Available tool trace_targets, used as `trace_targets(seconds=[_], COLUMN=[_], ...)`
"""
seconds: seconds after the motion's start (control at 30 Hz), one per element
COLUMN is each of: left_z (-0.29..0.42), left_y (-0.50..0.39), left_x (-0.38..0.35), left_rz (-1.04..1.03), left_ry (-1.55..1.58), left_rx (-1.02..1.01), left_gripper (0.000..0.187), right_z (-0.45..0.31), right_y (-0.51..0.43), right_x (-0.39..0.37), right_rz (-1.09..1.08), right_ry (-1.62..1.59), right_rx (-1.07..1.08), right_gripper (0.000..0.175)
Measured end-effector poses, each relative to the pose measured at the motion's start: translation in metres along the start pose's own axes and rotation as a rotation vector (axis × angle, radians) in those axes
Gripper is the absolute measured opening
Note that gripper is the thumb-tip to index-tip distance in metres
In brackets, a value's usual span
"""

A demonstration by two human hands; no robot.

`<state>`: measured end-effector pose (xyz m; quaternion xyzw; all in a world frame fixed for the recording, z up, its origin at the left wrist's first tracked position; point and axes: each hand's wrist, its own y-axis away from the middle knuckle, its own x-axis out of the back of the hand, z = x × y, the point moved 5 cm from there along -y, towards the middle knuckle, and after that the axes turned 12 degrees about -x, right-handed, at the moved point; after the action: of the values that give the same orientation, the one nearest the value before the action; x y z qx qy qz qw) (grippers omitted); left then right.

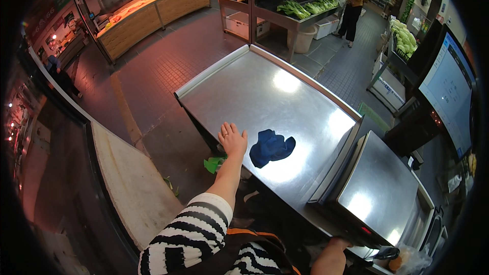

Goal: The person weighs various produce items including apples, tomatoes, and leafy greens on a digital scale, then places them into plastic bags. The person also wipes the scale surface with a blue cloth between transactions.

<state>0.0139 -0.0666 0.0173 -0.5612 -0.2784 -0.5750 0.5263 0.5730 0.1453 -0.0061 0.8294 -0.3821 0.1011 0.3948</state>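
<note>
A metal-topped table [237, 84] stands before me with a crumpled dark blue cloth [270, 148] on its near part. My left hand [233, 139] rests at the table's near left edge, fingers spread, a ring on one finger, apart from the cloth. To the right, my right hand [340, 242] is at the front lower edge of a weighing scale [382, 187] with a flat metal platform and a small red display; its fingers are mostly hidden under the scale. A green leaf or piece of plastic [214, 164] shows beneath my left forearm.
A monitor [449, 89] stands at the right, behind the scale. Vegetable racks [275, 19] stand beyond the table, with a person [353, 4] beside them. Another person [57, 70] is at the far left. A pale counter [126, 187] lies left of me, and a clear plastic bag [416, 261] lies lower right.
</note>
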Motion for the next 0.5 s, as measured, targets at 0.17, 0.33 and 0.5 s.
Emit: trace_targets(seconds=[0.17,0.33,0.5], left_z=[-0.001,-0.001,-0.001], left_y=[0.000,0.000,0.000], left_x=[-0.002,-0.001,-0.002], left_rz=[0.022,0.049,0.001], left_ry=[0.005,-0.004,0.001], left_rx=[-0.007,-0.019,-0.007], left_gripper=[0.059,0.061,0.059], right_z=[0.009,0.017,0.011], right_y=[-0.013,-0.029,-0.020], right_x=[-0.001,-0.003,0.000], right_rz=[0.011,-0.034,-0.054], right_ry=[-0.051,-0.176,-0.126], right_rx=[-0.026,-0.095,-0.140], right_gripper=[0.057,0.066,0.066])
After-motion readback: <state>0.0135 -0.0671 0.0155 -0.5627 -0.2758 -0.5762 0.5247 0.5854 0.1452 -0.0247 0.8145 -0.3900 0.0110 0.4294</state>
